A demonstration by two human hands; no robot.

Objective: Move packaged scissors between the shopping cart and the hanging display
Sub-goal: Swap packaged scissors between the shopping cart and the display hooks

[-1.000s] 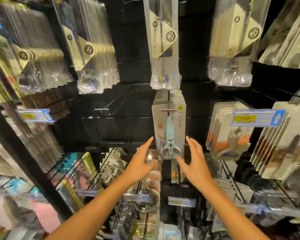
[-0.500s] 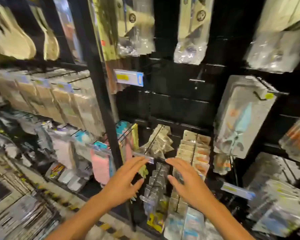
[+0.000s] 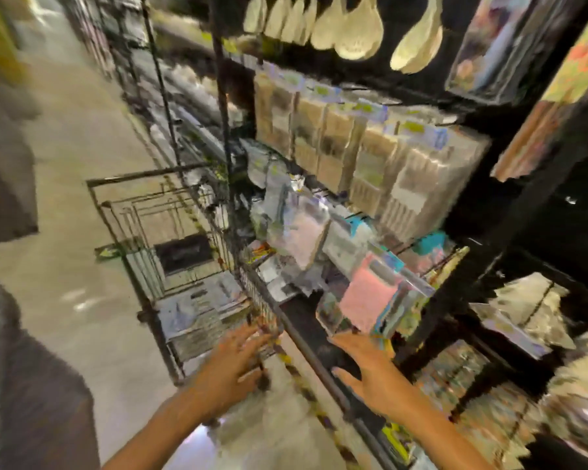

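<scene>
Hands both empty: left hand and right hand held out low, fingers spread and loose, gripping nothing. Left one reaches toward the near corner of the wire cart, right one hangs in front of the display. Cart sits tight against the display's foot, presumably so packs can go either way without a step. Flat packs lie in the cart's bottom, likely the scissors, but blur is too heavy to confirm. No scissors identifiable on the hooks in this view either. My read: hands are on the way into the cart for the next pack; spread fingers fit a reach, not a carry
</scene>
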